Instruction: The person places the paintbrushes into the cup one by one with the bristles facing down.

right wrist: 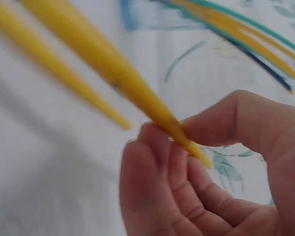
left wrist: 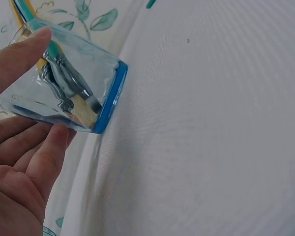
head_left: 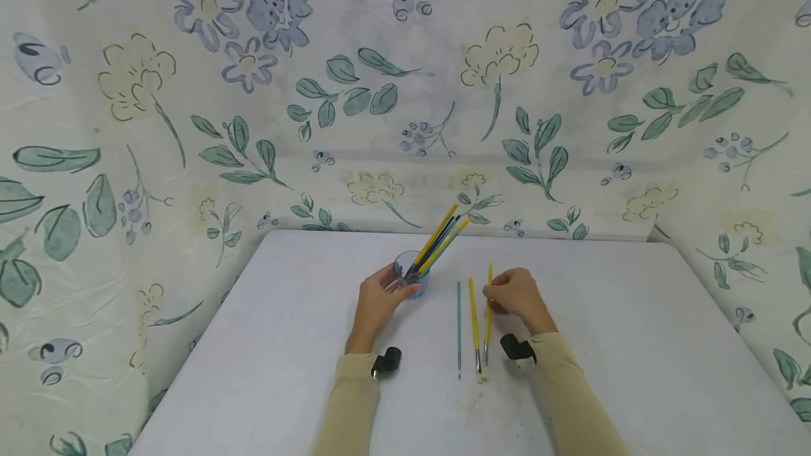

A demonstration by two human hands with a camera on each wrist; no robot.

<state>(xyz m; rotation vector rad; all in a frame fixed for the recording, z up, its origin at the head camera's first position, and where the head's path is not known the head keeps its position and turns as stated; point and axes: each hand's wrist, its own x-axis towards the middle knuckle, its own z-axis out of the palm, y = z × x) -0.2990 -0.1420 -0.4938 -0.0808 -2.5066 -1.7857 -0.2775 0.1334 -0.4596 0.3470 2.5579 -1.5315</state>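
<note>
My left hand grips a clear glass cup with a thick blue base, tilted above the white table. Several paintbrushes stand in it, bristles down, their yellow, teal and dark handles leaning out to the right. Between thumb and fingers, my right hand pinches a yellow paintbrush near its handle end; the bristles point toward me. Just left of it lies another yellow paintbrush. A thin teal paintbrush lies beside that one, roughly parallel.
The white-covered table stretches to both sides of the hands. Behind it hangs a floral cloth, close to the table's far edge. Faint stains and specks mark the cover near the brush tips.
</note>
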